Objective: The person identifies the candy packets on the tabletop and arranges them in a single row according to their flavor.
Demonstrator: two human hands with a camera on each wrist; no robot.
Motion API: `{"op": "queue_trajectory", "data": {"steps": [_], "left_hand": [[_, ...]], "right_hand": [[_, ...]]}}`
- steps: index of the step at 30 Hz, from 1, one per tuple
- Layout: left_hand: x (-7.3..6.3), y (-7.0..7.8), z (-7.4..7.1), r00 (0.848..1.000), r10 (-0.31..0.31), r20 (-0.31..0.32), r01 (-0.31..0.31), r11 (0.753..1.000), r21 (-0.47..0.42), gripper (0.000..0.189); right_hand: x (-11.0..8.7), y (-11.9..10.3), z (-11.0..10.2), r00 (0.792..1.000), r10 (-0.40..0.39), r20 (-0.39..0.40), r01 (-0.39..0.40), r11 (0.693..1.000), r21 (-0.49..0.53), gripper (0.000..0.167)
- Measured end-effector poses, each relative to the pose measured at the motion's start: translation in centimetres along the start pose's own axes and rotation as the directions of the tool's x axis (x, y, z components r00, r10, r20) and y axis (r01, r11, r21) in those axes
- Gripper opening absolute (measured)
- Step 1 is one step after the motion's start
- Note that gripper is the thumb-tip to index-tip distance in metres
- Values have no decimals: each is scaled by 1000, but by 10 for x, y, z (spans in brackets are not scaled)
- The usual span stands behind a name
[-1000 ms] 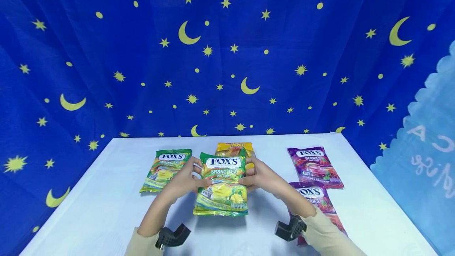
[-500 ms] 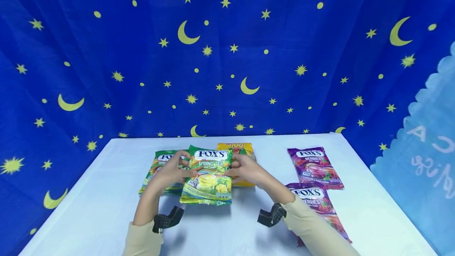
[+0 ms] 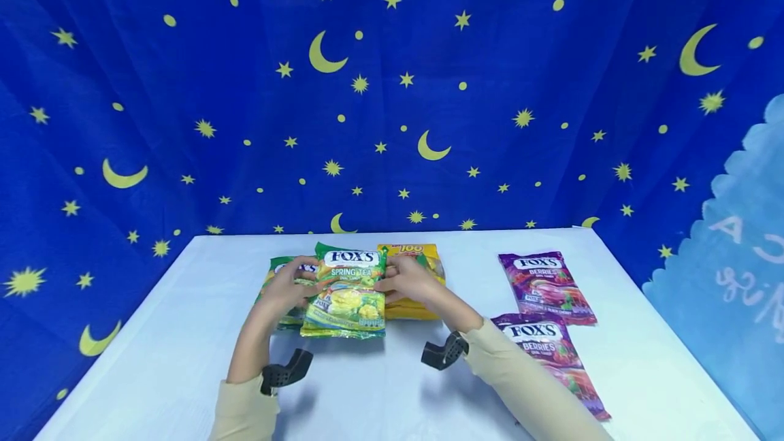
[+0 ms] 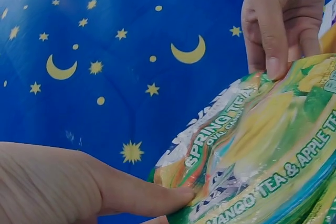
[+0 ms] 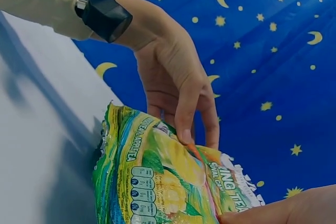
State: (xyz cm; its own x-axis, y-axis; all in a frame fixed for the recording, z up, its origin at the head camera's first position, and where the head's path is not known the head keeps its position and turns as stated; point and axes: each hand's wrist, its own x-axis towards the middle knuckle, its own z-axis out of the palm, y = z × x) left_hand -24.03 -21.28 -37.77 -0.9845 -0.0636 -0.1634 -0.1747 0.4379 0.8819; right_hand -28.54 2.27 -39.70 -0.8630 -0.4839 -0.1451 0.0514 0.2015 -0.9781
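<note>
Both hands grip a green and yellow candy bag (image 3: 346, 298), labelled Fox's Spring Tea, by its two sides. My left hand (image 3: 288, 288) pinches its left edge, thumb on the front; the left wrist view shows this thumb (image 4: 152, 195) pressing the wrapper. My right hand (image 3: 407, 281) holds the opposite edge, and its thumb (image 5: 236, 217) lies on the front in the right wrist view. A second Spring Tea bag (image 3: 292, 320) lies behind, partly covered by the held bag and my left hand. A yellow candy bag (image 3: 413, 309) is partly hidden behind my right hand.
Two purple Fox's Berries bags, an upper one (image 3: 547, 288) and a lower one (image 3: 554, 356), lie at the right of the white table (image 3: 184, 359). My right sleeve (image 3: 527, 380) overlaps the lower one. A blue star-patterned cloth (image 3: 392, 107) hangs behind the table.
The held Spring Tea bag has moved left and farther away with both hands, now overlapping the second Spring Tea bag. More of the yellow bag shows. The purple bags stay put.
</note>
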Motion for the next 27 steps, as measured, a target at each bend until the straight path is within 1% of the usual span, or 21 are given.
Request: {"op": "queue_trajectory", "data": {"steps": [3,4,7,9,10,12,13,15,19,20,23,25,27], "left_hand": [[3,-3,-1,998,19,-66,-19,1000,10,50],[4,-4,-1,995,22,-98,-21,1000,12,49],[6,-9,-1,982,50,-182,-44,998,37,46],[7,-12,-1,974,63,-218,-55,998,43,43],[8,-13,-2,971,59,-230,-51,998,41,43],[10,-15,-2,968,56,-243,-47,998,42,42],[18,-25,-2,965,70,-251,-58,997,55,42],[19,-26,-2,965,51,-258,-35,997,68,43],[19,-27,-1,967,37,-254,-18,997,78,48],[12,-18,-2,971,23,-239,-7,997,71,50],[12,-20,-2,975,27,-220,-11,997,75,51],[13,-21,-1,976,27,-214,-6,995,98,50],[14,-21,1,975,22,-222,6,992,125,48]], "right_hand": [[8,-1,3,1000,4,-12,-4,1000,-1,17],[11,-1,4,1000,4,-19,-4,1000,-9,16],[19,-1,7,999,14,-41,-15,1000,-21,24],[23,-1,9,999,21,-47,-22,999,-25,21],[25,-1,10,999,21,-49,-22,999,-31,19],[29,-1,12,998,19,-52,-21,999,-35,17],[31,0,13,998,14,-55,-16,999,-39,17],[35,1,15,998,9,-66,-13,998,-56,18],[44,4,16,997,11,-80,-18,996,-86,23],[46,5,16,997,18,-78,-25,996,-86,25],[51,8,14,998,38,-52,-41,997,-68,20],[52,10,12,997,61,-41,-63,996,-68,18],[52,11,12,996,79,-40,-82,993,-87,20]]}}
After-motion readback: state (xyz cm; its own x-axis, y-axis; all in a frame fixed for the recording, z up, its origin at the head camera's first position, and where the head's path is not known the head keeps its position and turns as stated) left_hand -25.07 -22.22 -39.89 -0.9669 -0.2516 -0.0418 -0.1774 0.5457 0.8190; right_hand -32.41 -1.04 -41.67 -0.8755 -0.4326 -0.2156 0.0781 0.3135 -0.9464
